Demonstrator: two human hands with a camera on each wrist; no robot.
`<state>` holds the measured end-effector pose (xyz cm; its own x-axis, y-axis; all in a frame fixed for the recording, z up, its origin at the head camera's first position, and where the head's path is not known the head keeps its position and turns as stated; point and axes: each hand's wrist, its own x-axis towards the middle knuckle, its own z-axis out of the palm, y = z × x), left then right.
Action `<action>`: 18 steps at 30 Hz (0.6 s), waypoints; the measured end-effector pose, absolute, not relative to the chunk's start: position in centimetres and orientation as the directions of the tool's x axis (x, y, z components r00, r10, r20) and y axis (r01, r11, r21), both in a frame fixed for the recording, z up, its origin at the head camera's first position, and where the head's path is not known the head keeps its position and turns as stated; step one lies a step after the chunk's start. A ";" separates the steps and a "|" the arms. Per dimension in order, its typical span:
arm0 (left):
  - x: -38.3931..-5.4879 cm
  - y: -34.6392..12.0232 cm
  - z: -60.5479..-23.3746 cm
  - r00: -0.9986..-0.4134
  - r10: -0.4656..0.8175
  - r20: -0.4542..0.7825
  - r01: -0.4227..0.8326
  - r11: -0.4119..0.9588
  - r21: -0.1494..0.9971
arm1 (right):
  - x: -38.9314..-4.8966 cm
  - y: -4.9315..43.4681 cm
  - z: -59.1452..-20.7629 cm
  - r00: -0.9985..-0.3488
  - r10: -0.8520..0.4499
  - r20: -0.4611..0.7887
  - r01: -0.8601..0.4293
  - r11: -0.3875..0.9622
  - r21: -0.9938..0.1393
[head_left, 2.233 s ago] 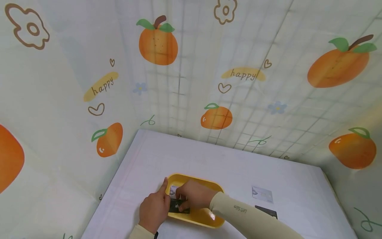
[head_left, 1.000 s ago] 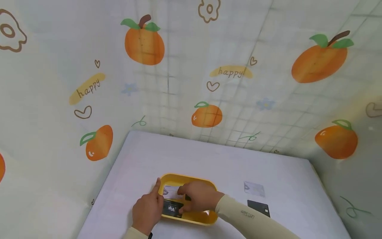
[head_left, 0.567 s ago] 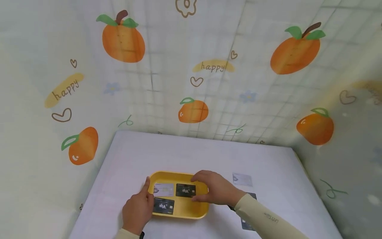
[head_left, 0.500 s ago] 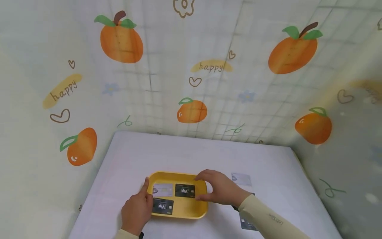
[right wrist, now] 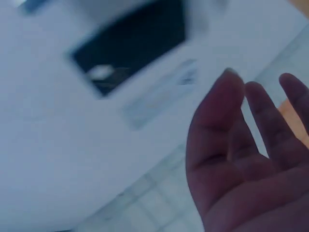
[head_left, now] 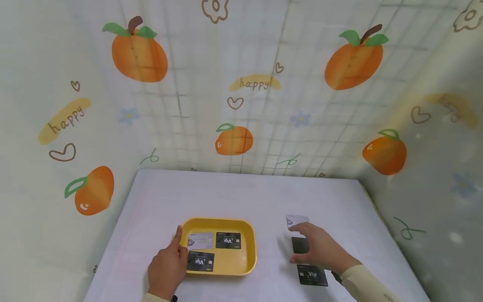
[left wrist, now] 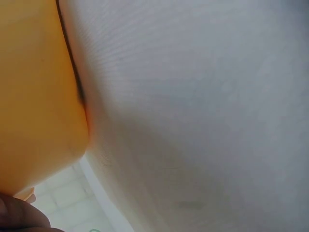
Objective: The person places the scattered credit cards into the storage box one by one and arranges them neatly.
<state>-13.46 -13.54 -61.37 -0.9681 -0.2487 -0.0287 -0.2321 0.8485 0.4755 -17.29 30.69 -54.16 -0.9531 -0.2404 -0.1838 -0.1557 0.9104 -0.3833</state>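
Observation:
In the head view my left hand (head_left: 167, 268) holds the left rim of a shallow yellow tray (head_left: 252, 251), index finger along the rim and thumb at its inner edge. Inside the tray lie a silvery card (head_left: 200, 241), a black Vip card (head_left: 228, 240) and a second black Vip card (head_left: 201, 261). My right hand (head_left: 320, 247) hovers over the cards right of the tray, fingers spread and nothing between them. Below it show a black card (head_left: 299, 244), a silvery card (head_left: 297, 219) partly covered by the fingers, and another black Vip card (head_left: 312, 275).
A white table (head_left: 226, 193) carries everything. Patterned cloth walls (head_left: 196, 126) with printed oranges rise behind it and at both sides. The left wrist view shows the tray's outer wall (left wrist: 38, 96) close up, beside the tabletop.
My right hand has left the black card inside the tray, let go of it, and moved right over the loose cards. The left hand stays at the rim. The head view has swung right.

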 end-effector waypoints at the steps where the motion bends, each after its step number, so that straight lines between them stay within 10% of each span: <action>1: -13.5 -13.6 -61.4 -0.967 -0.253 -0.024 -0.233 0.849 0.474 | -17.0 31.3 -54.5 -0.954 -0.228 -0.196 -0.139 0.912 -0.386; 18: -13.4 -13.4 -61.6 -0.964 -0.261 -0.048 -0.251 0.837 0.486 | -12.0 35.5 -57.0 -0.946 -0.143 -0.292 -0.037 0.940 -0.339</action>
